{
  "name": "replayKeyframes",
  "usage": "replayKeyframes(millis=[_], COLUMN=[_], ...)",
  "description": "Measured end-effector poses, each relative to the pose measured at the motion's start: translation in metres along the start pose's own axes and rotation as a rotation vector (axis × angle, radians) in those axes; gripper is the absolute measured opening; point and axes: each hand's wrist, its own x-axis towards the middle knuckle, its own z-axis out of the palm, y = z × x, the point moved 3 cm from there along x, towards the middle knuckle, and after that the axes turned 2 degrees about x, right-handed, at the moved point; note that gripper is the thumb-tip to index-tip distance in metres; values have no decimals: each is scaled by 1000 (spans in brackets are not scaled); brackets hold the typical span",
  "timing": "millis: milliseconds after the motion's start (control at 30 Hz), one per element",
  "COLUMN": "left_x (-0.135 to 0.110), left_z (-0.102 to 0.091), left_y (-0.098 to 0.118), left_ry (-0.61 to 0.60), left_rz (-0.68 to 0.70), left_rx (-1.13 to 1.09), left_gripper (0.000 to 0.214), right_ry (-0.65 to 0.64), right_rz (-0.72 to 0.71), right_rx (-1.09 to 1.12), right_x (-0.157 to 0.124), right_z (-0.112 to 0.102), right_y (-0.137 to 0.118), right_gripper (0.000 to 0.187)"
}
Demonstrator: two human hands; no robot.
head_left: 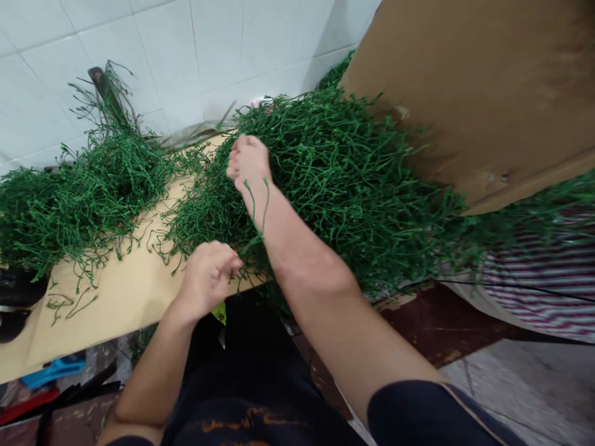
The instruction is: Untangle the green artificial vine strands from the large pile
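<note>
A big heap of thin green plastic stems [344, 179] covers the right half of a tan board [125, 297]. My right hand [248, 162] reaches into the top of that heap with its fingers curled shut on stems; one loose stem [259, 207] hangs over my wrist. My left hand [209, 275] is at the board's near edge, fingers pinched on a green stem that runs up toward the right forearm. A smaller pile of the same stems [79, 198] lies at the left of the board.
A large cardboard sheet [478, 93] leans over the heap at the upper right. White tiled wall [195, 49] stands behind. Striped cloth [543, 279] is at the right, a black object [13, 297] at the left edge, blue and red items [51, 371] below the board.
</note>
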Motion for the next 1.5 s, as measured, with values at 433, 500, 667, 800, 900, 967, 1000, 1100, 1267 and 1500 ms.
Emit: replayKeyframes(millis=[433, 500, 667, 800, 900, 967, 1000, 1100, 1267, 1500], left_x=[1, -3, -7, -17, -31, -44, -51, -83, -153, -251], left_z=[-32, -35, -50, -66, -75, -81, -84, -94, -116, -128], left_y=[-75, -67, -53, -53, -49, -45, -44, -43, -37, -54], left_ry=[202, 233, 363, 469, 512, 542, 566, 637, 324, -171], left_rz=[-539, -526, -469, -468, -479, -490, -505, -527, -406, -1090], left_rx=[-249, -483, -670, -630, -574, -569, -565, -553, -703, -162], left_gripper=[63, 68, 66, 57, 46, 41, 39, 37, 40, 24], right_ry=[-620, -671, -700, -674, -659, -663, -670, -777, -1348, -1450], right_rz=[104, 137, 225, 275, 308, 322, 326, 284, 14, -49], right_rx=[-99, -84, -78, -104, -123, -141, -158, -331, -813, -953], right_x=[-76, -85, -101, -108, -111, -115, -118, -136, -179, -188], right_z=[6, 5, 5, 7, 11, 14, 17, 26, 43, 49], right_y=[-11, -6, 8, 16, 21, 24, 26, 34, 50, 64], right_gripper=[34, 35, 35, 34, 31, 29, 29, 24, 22, 27])
